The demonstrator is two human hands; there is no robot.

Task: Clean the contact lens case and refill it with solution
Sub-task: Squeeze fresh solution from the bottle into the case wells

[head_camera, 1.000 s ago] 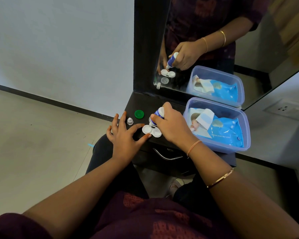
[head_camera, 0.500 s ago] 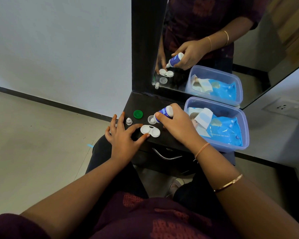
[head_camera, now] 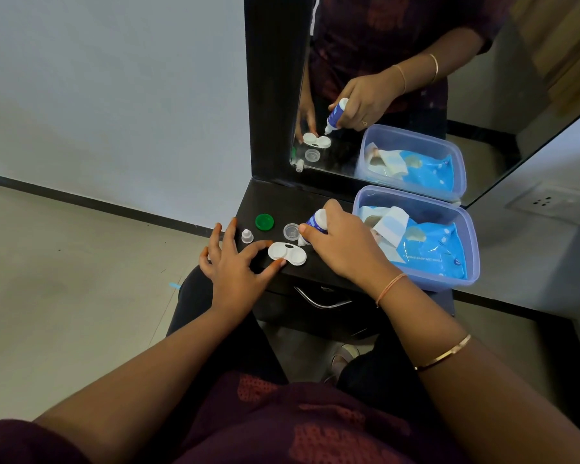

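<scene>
Two open wells are shown by the white contact lens case (head_camera: 287, 253), which lies flat near the front edge of the dark table (head_camera: 282, 200). The case is steadied by the left hand (head_camera: 235, 267): its fingers are spread, with the thumb tip touching the case's front rim and the index fingertip just beside its left well. At about 1 o'clock from the case, the blue-and-white solution bottle (head_camera: 315, 223) is gripped by the right hand (head_camera: 344, 244), fingers wrapped around its body; the bottle is tilted with its nozzle pointing down and to the left, just above the case's right well. Whether liquid is leaving the nozzle cannot be told. A clear round lid (head_camera: 291, 232) lies at 12 o'clock from the case, just beside the nozzle. A green lid (head_camera: 264, 222) lies at 11 o'clock, and a small white bottle cap (head_camera: 247, 236) stands at 10 o'clock, near the left index finger. At 3 o'clock, past the right hand, a translucent plastic tub (head_camera: 416, 281) holding a blue wet-wipes pack (head_camera: 431, 249) is set on the table. The whole arrangement is reflected in the mirror (head_camera: 482, 135) at 12 o'clock.
</scene>
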